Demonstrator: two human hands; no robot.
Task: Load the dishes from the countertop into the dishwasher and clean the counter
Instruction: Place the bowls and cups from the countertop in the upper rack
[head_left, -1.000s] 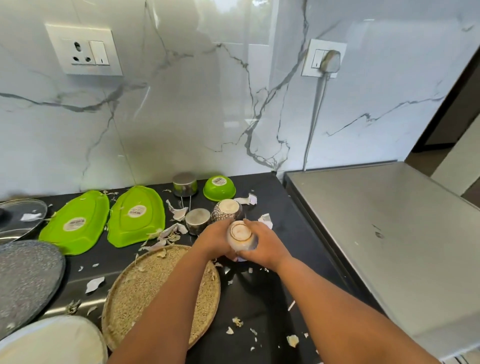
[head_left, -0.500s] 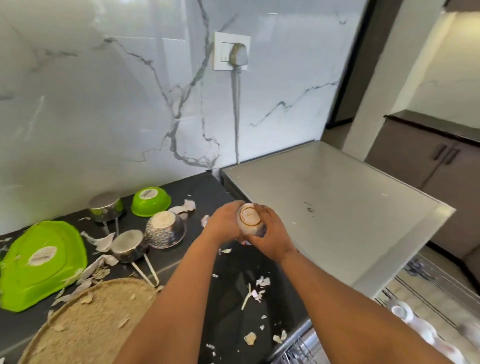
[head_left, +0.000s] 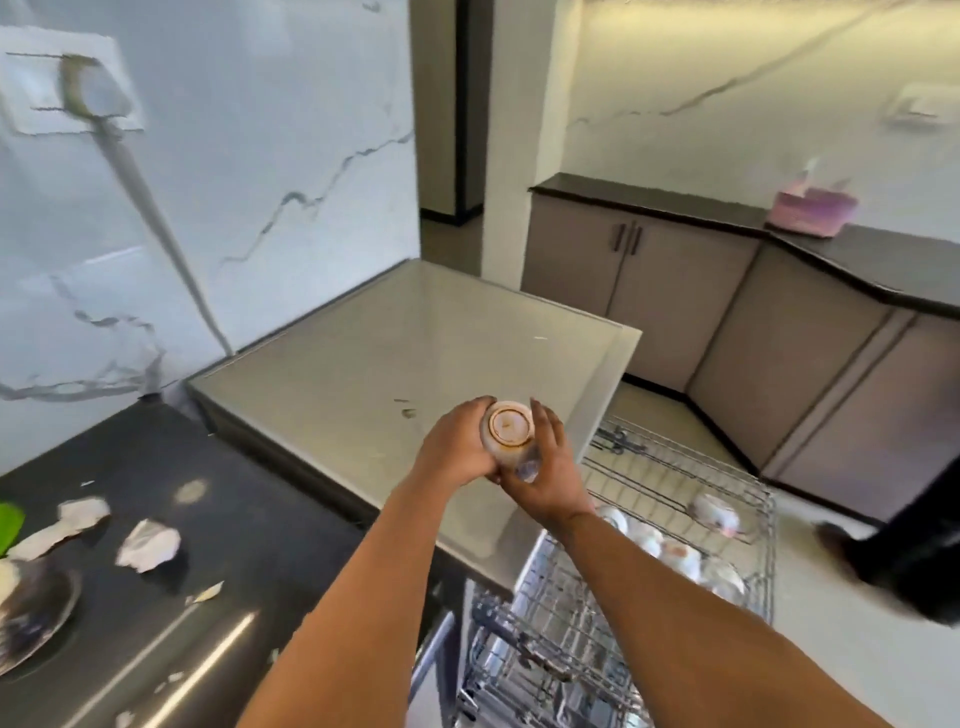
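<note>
Both hands raised mid-frame, gripping one small bowl (head_left: 508, 430) between them: left hand (head_left: 457, 448) curled round its left side, right hand (head_left: 545, 467) cupping right side and underside, fingers extended up along the wall. Bowl inverted or tipped toward camera, pale foot ring with brownish rim facing up; pattern blurred, not readable. Held in air over near corner of grey appliance top (head_left: 415, 353), touching nothing else. Directly below and right of hands: pulled-out wire dishwasher rack (head_left: 675, 478), several pale cups or bowls (head_left: 670, 551) seated in a row along it, one more (head_left: 714, 512) farther out; second, lower rack (head_left: 545, 649) visible beneath, contents too blurred to tell. Left of appliance top: dark bench (head_left: 234, 519) carrying torn white scraps (head_left: 148, 543), smaller bits near front edge, a metal dish (head_left: 36, 618) at far left edge, sliver of green item (head_left: 9, 519) above it. Marble wall behind, socket with plug (head_left: 72, 88) and cable running down to back of appliance. Across floor: grey cabinets (head_left: 727, 306) under dark counter, pink container (head_left: 810, 210) on top. Dark shape at right edge, partly cut off, not identifiable.
</note>
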